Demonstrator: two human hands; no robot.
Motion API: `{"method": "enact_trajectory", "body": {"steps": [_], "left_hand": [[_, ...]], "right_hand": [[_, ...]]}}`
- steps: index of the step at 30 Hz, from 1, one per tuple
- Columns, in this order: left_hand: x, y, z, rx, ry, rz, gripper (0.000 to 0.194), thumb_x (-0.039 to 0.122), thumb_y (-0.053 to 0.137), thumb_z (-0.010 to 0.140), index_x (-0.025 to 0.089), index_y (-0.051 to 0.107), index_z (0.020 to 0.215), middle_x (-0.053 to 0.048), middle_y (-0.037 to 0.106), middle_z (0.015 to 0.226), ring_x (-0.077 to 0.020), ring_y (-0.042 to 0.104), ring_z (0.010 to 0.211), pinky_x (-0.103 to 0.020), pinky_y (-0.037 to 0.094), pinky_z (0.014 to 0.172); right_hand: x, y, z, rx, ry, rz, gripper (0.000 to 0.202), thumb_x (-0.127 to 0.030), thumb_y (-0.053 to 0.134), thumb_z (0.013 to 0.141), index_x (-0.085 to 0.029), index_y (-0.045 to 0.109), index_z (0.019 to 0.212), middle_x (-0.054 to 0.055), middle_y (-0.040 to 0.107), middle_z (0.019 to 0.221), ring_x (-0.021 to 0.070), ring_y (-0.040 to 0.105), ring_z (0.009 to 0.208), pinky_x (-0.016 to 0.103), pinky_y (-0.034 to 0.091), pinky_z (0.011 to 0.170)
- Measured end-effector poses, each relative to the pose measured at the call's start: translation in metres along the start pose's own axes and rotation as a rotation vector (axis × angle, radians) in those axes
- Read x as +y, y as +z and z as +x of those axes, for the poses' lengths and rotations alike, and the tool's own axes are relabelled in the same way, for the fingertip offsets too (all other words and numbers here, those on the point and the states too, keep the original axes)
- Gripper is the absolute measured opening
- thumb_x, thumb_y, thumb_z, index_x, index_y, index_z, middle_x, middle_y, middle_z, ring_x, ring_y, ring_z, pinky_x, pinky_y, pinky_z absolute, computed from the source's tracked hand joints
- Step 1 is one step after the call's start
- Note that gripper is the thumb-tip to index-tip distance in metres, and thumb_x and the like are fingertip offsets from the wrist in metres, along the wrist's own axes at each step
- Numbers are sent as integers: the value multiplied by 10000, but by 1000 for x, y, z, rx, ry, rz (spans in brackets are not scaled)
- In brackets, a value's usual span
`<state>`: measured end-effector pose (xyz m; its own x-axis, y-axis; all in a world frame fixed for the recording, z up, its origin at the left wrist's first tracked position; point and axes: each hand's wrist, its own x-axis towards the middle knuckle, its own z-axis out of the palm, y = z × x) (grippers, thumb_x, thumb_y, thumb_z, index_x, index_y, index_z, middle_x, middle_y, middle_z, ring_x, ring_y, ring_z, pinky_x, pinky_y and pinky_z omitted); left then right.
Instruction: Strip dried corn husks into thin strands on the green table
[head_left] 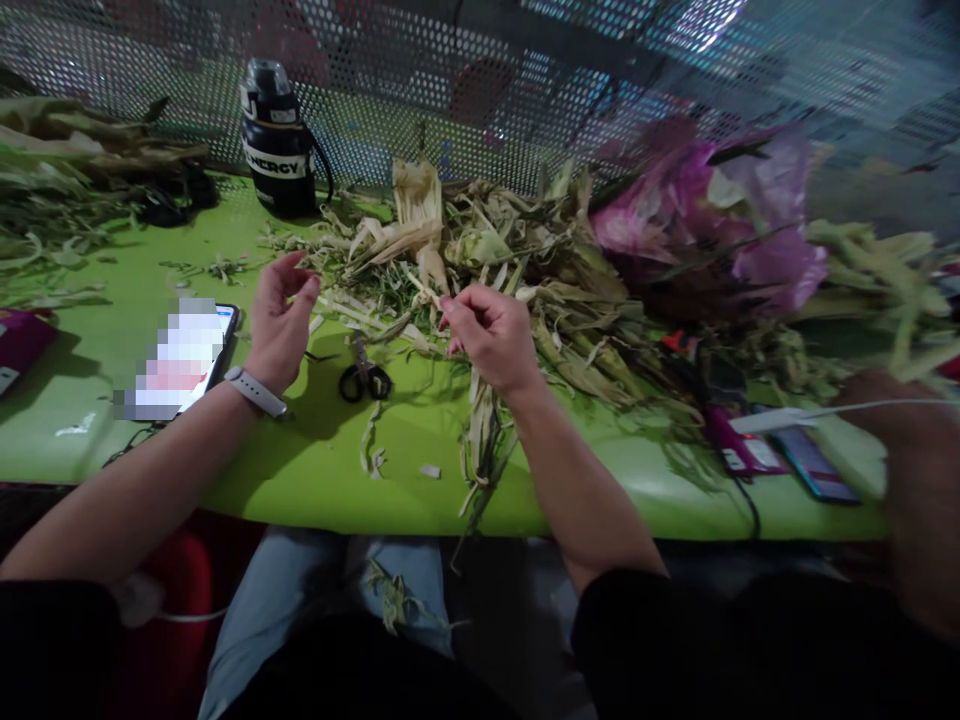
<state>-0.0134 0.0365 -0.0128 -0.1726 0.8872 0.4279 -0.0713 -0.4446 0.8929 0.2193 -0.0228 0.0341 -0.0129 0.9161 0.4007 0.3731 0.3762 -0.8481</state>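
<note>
My left hand point(281, 320), with a pale watch band on its wrist, hovers over the green table point(315, 480) with fingers curled and apart, nothing in them. My right hand point(491, 335) pinches a pale husk strip point(427, 293) between thumb and fingers, at the front of a heap of dry corn husks point(517, 235). More dry strands point(484, 430) hang below the right hand to the table edge. Between the hands lie black-handled scissors point(364, 378), with small husk scraps point(370, 445) in front of them.
A lit phone point(180, 365) lies left, near a black bottle point(277, 150). Husks point(67, 180) are piled far left. A pink plastic bag point(712, 220), another phone point(814, 465), a cable and another person's blurred arm point(919, 480) are at the right. Perforated mesh point(360, 60) stands behind.
</note>
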Motion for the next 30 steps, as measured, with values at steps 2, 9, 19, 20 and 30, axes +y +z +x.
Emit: {"method": "enact_trajectory", "body": {"steps": [2,9,19,20,30], "left_hand": [[-5,-2,3,-1,26,-15,324,329,739,814,219,623,1096,-27,644,1020,-173,602,1038,-337,456,942],[-8,-3,6,46,43,-60,245,211,750,804,180,646,1023,-33,653,1001,-142,590,957,-335,458,914],[0,0,0,9,30,-18,179,149,699,839,184,659,1010,-37,687,1064,-139,603,972,-310,481,880],[0,0,0,3,31,-15,173,151,692,845,188,659,1011,-32,690,1065,-137,604,968,-312,483,883],[3,-1,2,-7,18,13,151,93,652,831,200,677,935,-34,706,1008,-149,640,941,-303,514,835]], "right_hand": [[-1,-1,1,-81,27,70,306,-420,590,863,-199,566,653,-48,465,477,93,466,413,245,395,444],[2,-4,4,-511,139,-225,312,-455,618,824,-161,648,724,-21,562,564,89,458,481,239,321,485],[31,-7,16,-32,-10,-536,346,-436,522,884,-178,569,657,-14,501,548,118,421,529,272,306,560],[34,-6,17,-9,-17,-527,338,-434,512,892,-178,581,683,-7,520,573,127,441,551,273,323,573],[56,57,34,-318,-142,-893,232,-381,592,900,-171,674,957,135,644,1055,306,513,1052,423,392,895]]}}
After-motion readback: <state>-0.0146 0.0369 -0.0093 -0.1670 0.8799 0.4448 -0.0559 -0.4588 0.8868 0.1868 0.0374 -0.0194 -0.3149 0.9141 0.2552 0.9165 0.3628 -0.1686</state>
